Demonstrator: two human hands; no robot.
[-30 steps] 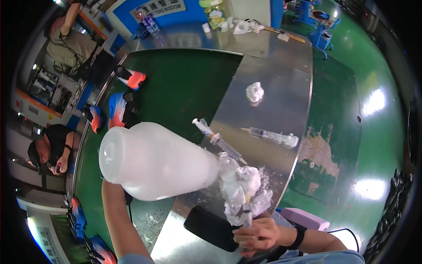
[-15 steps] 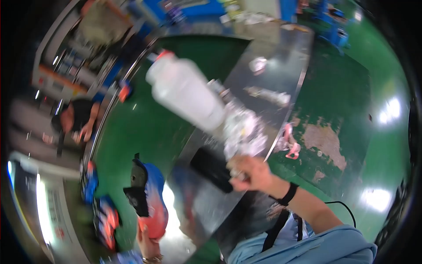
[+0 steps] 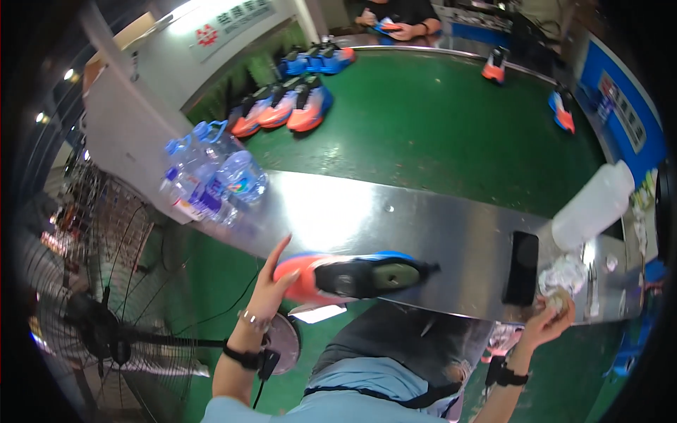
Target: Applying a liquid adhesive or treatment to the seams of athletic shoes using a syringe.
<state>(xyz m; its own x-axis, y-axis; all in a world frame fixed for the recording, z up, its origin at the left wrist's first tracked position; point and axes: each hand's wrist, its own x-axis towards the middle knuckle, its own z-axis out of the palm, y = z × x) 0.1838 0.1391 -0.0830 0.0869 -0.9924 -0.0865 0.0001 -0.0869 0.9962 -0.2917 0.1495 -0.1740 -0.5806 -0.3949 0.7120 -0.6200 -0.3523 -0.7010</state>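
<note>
My left hand [image 3: 269,290] is closed round the toe of an orange, blue and black sneaker [image 3: 345,277]. The sneaker lies lengthwise over the near edge of the metal counter, its heel pointing right and its opening facing up. At the counter's right end, my right hand [image 3: 549,323] has its fingers bent together round something small and pale that I cannot make out. Right beyond those fingers sits a crumpled clear-white plastic wad [image 3: 564,273]. A black phone [image 3: 522,268] lies just left of it, and a white plastic bottle [image 3: 594,206] stands behind.
Several plastic water bottles [image 3: 211,173] crowd the metal counter's [image 3: 437,225] left end. Across the green belt [image 3: 416,120] stand rows of sneakers [image 3: 308,106] and two apart at far right. A co-worker [image 3: 402,21] handles a shoe opposite. A fan [image 3: 106,328] stands at left.
The view has swung round, bringing the bottles and fan into sight. The sneaker in my left hand now lies level over the counter edge. My right hand stays by the plastic wad.
</note>
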